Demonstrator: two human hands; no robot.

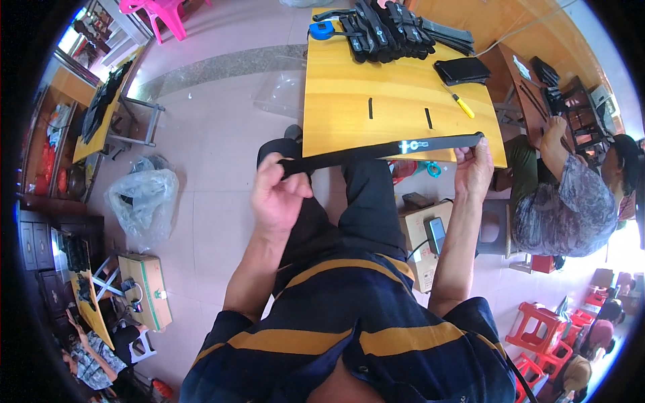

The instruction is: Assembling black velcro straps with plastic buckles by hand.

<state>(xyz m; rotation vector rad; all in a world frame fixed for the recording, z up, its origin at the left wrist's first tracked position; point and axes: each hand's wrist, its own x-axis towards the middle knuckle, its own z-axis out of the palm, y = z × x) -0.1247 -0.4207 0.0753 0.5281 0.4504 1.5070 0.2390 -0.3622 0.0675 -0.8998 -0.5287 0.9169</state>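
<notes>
A long black strap with a pale printed mark near its right part is stretched between my two hands, just over the near edge of the yellow wooden table. My left hand is closed round its left end. At the other end my right hand pinches the tip between thumb and fingers. Beyond the strap, two short black marks show on the tabletop. A yellow-handled tool, perhaps a cutter, lies to the right, below a folded black piece.
Bundled black straps and a blue tape measure occupy the table's far end. A cardboard box with a phone stands by my right leg. Plastic bags lie on the floor leftward. A co-worker sits at right.
</notes>
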